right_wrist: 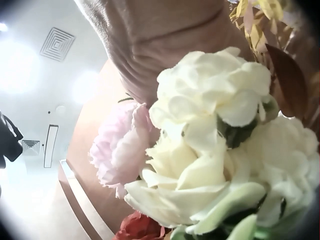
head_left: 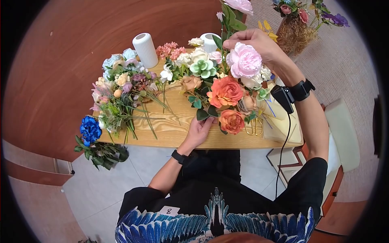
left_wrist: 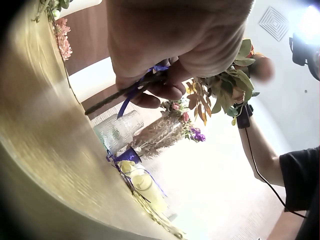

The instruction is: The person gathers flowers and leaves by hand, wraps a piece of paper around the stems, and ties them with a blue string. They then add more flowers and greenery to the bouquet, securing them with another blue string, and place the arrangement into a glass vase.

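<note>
My left hand [head_left: 199,131] grips the gathered stems [left_wrist: 107,101] of a mixed artificial flower bouquet low over the table's front edge; a blue-purple ribbon [left_wrist: 131,95] runs by the fingers. Orange roses [head_left: 225,92], a pale green succulent [head_left: 203,68] and a pink peony [head_left: 244,60] face up in the bouquet. At its far right side my right hand [head_left: 259,45] pinches a tall leafy stem [head_left: 227,25] topped by a light pink flower [head_left: 240,5]. Cream flowers [right_wrist: 210,95] fill the right wrist view and hide the right fingertips.
Loose flowers [head_left: 121,79] lie along the left of the wooden table [head_left: 184,139]. Two white ribbed vases, one [head_left: 145,50] plainly visible, stand at the back. Gold scissors [head_left: 254,127] and yellow wrapping [head_left: 279,129] lie at right. A blue flower [head_left: 90,129] hangs past the left edge.
</note>
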`<state>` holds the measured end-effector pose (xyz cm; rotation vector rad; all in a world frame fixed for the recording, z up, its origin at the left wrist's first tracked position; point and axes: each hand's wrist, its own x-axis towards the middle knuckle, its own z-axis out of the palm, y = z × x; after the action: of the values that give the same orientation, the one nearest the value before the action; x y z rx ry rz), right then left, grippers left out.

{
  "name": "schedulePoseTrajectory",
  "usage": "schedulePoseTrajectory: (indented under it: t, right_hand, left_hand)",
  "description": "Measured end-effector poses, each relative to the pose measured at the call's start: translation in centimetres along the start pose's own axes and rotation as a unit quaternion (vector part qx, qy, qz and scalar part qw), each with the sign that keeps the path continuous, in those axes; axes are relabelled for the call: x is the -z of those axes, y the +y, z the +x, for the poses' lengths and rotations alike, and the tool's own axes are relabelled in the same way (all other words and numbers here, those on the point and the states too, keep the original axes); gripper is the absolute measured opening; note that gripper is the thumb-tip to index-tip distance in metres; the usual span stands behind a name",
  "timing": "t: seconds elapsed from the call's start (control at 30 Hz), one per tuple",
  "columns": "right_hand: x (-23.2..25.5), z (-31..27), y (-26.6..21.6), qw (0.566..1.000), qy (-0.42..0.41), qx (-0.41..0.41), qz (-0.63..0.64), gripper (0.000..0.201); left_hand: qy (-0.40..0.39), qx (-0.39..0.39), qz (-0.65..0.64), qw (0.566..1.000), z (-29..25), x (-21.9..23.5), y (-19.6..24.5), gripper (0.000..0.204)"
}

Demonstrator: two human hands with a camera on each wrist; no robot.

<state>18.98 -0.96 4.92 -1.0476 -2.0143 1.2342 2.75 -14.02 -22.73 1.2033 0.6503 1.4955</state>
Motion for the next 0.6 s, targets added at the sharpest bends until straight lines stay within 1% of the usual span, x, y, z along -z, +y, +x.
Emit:
schedulePoseTrajectory:
  t: [0.03, 0.1, 0.2, 0.27, 0.33, 0.4, 0.43, 0.5, 0.57, 0.6]
  right_hand:
    - [0.0, 0.0, -0.1, 1.000, 0.009, -0.012, -0.021, 0.022]
    - [0.0, 0.2, -0.2, 0.999, 0.018, -0.024, -0.042, 0.022]
    - [0.0, 0.3, -0.2, 0.999, 0.033, -0.012, -0.027, 0.023]
    - [-0.2, 0.3, -0.5, 0.997, 0.059, -0.015, -0.049, 0.023]
    - [0.1, 0.6, 0.1, 0.997, 0.058, -0.014, -0.051, 0.023]
    - [0.2, 1.0, 0.6, 0.997, 0.058, -0.013, -0.052, 0.023]
    - [0.3, 1.2, 0.9, 0.996, 0.068, -0.013, -0.064, 0.023]
    - [0.4, 1.4, 0.9, 0.994, 0.080, -0.014, -0.075, 0.022]
    - [0.4, 1.5, 0.7, 0.987, 0.086, -0.001, -0.137, 0.021]
    - [0.2, 1.4, 0.5, 0.987, 0.088, -0.002, -0.136, 0.021]
  left_hand:
    - [0.001, 0.000, -0.001, 1.000, 0.0, -0.2, 0.2, 0.032]
    - [0.011, -0.001, -0.009, 1.000, 0.2, -0.5, 0.8, 0.014]
    - [0.009, -0.019, 0.002, 1.000, 0.3, 0.1, 0.4, 0.014]
    - [0.010, -0.010, 0.010, 1.000, 0.4, 0.3, 0.1, 0.013]
    - [0.011, 0.000, 0.017, 1.000, 0.4, 0.2, 0.0, 0.013]
    - [0.026, -0.004, -0.004, 1.000, 0.3, -0.2, 0.0, 0.015]
    - [0.025, -0.003, -0.004, 1.000, 0.4, -0.4, 0.1, 0.015]
    - [0.051, -0.011, -0.005, 0.999, 0.4, -0.8, 0.2, 0.018]
    - [0.033, -0.010, -0.029, 0.999, 0.6, -0.6, -0.3, 0.020]
    - [0.036, -0.009, -0.017, 0.999, 0.6, -0.7, -0.1, 0.020]
